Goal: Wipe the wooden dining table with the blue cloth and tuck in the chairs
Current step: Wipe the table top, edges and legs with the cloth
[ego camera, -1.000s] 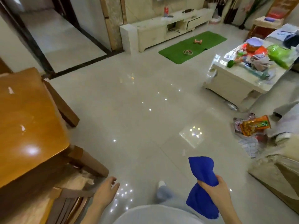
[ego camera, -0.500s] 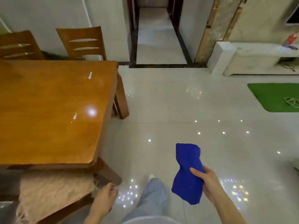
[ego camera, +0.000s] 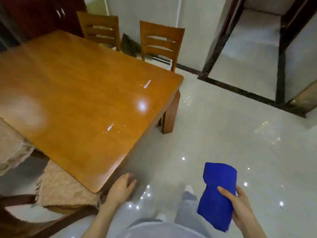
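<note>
The wooden dining table (ego camera: pixel 77 93) fills the left and middle of the view, with small white spots on its glossy top. My right hand (ego camera: pixel 238 206) grips a bunched blue cloth (ego camera: pixel 217 194) over the floor, right of the table's near corner. My left hand (ego camera: pixel 121 188) hangs just beside that corner with fingers loosely curled, holding nothing. Two wooden chairs (ego camera: pixel 101 30) (ego camera: pixel 160 42) stand at the table's far side. A chair with a fluffy beige cushion (ego camera: pixel 63 188) sits at the near side, partly under the table.
Glossy pale floor tiles (ego camera: pixel 223 134) spread to the right. A dark-framed doorway (ego camera: pixel 281 54) opens at the upper right. A dark cabinet (ego camera: pixel 39 14) stands behind the table at the upper left. My legs and a white shoe (ego camera: pixel 188 188) are below.
The view has swung left, so the table now fills more of the frame. My left hand has come up beside the table's near corner. My right hand still holds the cloth.
</note>
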